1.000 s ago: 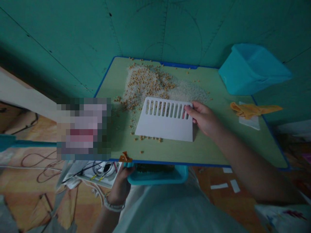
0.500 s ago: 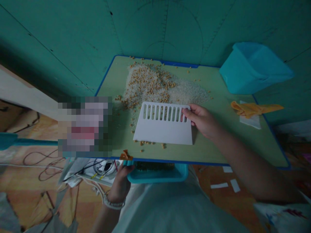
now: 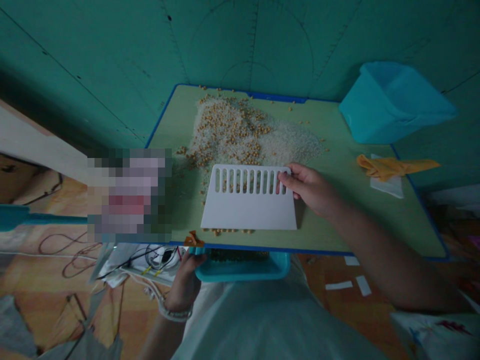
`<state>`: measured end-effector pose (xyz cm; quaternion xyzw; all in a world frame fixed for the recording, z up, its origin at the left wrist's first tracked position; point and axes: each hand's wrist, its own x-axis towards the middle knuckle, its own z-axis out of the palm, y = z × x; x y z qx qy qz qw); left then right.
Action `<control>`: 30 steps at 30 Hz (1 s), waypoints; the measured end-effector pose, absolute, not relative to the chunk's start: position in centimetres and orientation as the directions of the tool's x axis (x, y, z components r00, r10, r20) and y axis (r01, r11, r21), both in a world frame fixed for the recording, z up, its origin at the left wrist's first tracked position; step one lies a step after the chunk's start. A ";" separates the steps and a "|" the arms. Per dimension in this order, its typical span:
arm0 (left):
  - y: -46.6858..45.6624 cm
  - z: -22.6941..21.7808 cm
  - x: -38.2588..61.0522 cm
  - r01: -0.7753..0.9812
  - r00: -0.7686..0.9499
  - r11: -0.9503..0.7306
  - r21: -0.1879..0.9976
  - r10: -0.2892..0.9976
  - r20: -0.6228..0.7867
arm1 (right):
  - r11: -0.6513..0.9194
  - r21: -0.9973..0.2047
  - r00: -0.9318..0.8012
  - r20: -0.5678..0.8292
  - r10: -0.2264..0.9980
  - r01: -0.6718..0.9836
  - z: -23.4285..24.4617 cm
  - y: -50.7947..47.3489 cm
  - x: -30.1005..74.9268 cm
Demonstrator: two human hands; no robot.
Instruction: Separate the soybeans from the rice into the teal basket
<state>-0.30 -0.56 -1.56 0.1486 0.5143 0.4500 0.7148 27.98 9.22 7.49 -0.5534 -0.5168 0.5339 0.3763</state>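
Note:
My right hand [image 3: 309,187] is closed on the upper right corner of a white slotted scraper [image 3: 249,212], its thumb over the end slots. The scraper's long lower edge faces me, and several tan beans [image 3: 228,230] lie along that edge near the table's front. Behind it spreads a pile of white grains mixed with tan beans [image 3: 232,125]. Below the front edge, my left hand [image 3: 189,277] grips the left end of a blue-green tray [image 3: 240,275]. Dark contents show inside the tray, partly hidden by the table edge.
The pale green table [image 3: 337,225] has a blue rim against a green wall. A turquoise bin [image 3: 378,115] stands at the back right, with an orange cloth [image 3: 393,167] in front of it. A blurred patch covers the left side. Cables [image 3: 161,257] lie below left.
My right hand has drawn the scraper a little toward me and slightly left, bringing beans along nearer the front edge. My left hand and the tray stay in place.

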 end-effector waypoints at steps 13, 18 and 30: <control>-0.4 -1.1 -0.1 -0.494 0.031 0.565 0.661 0.771 -0.636 | -0.222 -0.959 -0.147 -0.248 0.957 0.176 8.0 8.9 27.4; -0.2 -0.9 -0.3 -0.493 0.035 0.538 0.683 0.797 -0.603 | -0.205 -0.957 -0.181 -0.243 0.953 0.207 8.0 8.9 27.3; 0.3 -0.2 -0.6 -0.510 0.058 0.532 0.676 0.806 -0.590 | -0.211 -0.951 -0.301 -0.274 0.914 0.224 8.2 8.6 27.6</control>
